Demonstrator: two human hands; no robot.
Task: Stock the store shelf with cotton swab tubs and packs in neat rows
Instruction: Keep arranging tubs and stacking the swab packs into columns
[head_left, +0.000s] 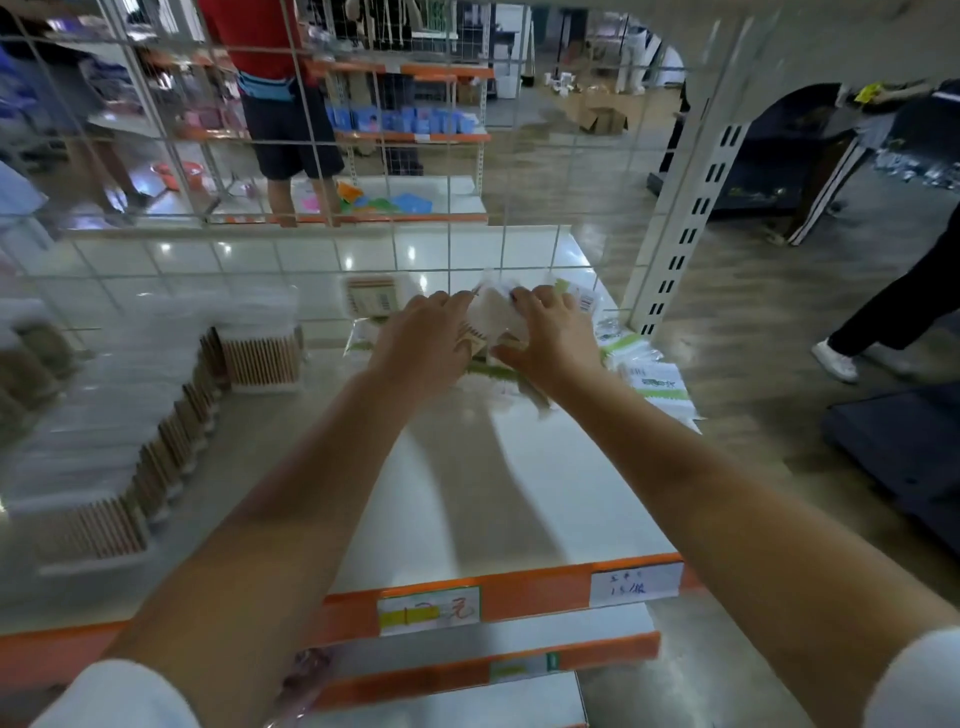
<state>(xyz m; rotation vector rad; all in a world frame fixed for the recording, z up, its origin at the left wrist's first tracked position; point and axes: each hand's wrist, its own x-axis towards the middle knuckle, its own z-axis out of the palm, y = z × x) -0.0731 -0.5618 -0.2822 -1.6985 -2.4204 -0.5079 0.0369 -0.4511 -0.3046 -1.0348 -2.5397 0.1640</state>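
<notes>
Orange price rail (519, 597) fronts the shelf (493, 493). Left hand (426, 332) and right hand (550, 338) both pinch a swab pack (491, 312) near the shelf's back right corner, tubs (260, 353) along its left side. Best square it flush against the grid back (260, 260), label forward.

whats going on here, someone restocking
Yes. A person reaches both arms to the back of a white shelf; the left hand and right hand grip a blurred pack of cotton swabs between them, near the wire grid. Tubs of swabs stand in a row along the left. Loose packs lie at the right edge.
</notes>
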